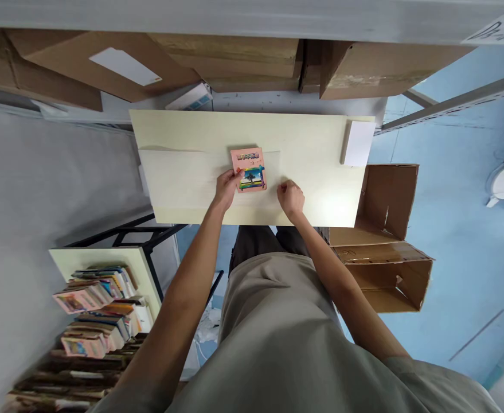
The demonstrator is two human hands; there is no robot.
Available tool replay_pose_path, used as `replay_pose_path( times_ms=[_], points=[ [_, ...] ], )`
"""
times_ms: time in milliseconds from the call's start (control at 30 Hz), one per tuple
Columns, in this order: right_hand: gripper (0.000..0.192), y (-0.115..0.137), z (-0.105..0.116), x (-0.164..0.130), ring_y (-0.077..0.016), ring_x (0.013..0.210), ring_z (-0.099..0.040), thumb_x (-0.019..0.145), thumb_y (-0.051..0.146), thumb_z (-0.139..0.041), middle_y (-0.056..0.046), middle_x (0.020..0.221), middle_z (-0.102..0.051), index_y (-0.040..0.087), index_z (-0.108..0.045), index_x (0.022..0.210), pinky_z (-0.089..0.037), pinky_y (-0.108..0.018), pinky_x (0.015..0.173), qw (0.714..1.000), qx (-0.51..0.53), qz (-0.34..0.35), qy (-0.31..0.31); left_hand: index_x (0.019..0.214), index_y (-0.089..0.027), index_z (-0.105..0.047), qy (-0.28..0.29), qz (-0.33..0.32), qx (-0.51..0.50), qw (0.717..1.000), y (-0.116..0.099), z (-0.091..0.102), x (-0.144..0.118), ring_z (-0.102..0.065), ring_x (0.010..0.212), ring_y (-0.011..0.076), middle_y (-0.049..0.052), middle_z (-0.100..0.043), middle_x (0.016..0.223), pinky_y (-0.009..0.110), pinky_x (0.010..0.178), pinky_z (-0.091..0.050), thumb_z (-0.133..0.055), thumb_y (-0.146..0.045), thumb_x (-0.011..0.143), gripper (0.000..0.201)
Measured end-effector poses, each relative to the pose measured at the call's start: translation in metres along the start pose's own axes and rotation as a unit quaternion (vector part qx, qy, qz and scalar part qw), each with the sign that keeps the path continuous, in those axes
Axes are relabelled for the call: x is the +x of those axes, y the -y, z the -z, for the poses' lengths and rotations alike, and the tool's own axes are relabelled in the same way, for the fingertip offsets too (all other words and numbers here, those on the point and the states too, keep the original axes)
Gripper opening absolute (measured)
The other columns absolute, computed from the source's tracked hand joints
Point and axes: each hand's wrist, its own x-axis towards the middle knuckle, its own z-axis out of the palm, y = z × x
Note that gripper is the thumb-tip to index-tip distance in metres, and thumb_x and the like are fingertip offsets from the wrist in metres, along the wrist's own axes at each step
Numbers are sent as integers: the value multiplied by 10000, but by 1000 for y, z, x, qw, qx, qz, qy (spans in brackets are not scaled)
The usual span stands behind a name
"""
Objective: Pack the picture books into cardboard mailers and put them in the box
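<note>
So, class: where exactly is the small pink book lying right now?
In the head view the pink book lies near the middle of the pale table, its lower left corner under the left hand, with the right hand just right of it.

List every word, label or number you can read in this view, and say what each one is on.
None can be quoted for certain.
Pink book under the left hand: cover title blurred.
White tag on the shelf edge, top right: handwritten marks, too blurred to read.
White label on a cardboard box: looks blank.
Stacked books at lower left: too small.
Right hand rests on plain sheet.
</note>
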Motion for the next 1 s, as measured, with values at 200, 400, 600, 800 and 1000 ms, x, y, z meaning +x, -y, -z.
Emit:
replay_pose_path(
  times_ms=[200,400,600,800,1000],
  points=[
    [156,-10,31,15,-290,946,-786,1009,373,-651,-114,1011,-840,239,-727,981,-624,-418,903,998,56,20,-10,734,-243,-609,20,2,-16,1000,-8,1,-21,-600,781,203,3,-561,725,311,722,-475,-958,-643,713,532],
    [168,-42,85,26,-247,876,-773,942,404,-704,-59,881,-812,248,-679,885,-607,-371,855,993,106,39,17,703,-218,-640,40,11,-12,999,8,-37,-33,-503,707,165,2,-560,698,295,652,-392,-958,-646,725,533],
    [152,-51,96,21,-222,741,-758,942,350,-721,-22,754,-782,243,-664,849,-598,-350,829,993,114,-4,11,688,-203,-660,-7,-5,85,996,28,-61,-21,-503,677,166,-9,-547,661,299,653,-352,-867,-431,845,346],
    [151,-51,86,15,-234,786,-788,935,379,-736,-50,862,-823,240,-683,908,-635,-381,840,993,115,-16,-29,741,-231,-613,-62,-19,271,960,32,-60,-24,-641,768,227,21,-658,731,320,760,-453,-778,-320,956,285],
    [289,-47,81,0,-266,864,-815,976,516,-740,-91,971,-840,231,-710,1011,-666,-428,867,991,133,0,-26,992,-241,-645,-101,-38,325,939,35,-68,-35,-757,1038,290,94,-797,1057,383,971,-559,-719,-314,1012,106]
  ],
)
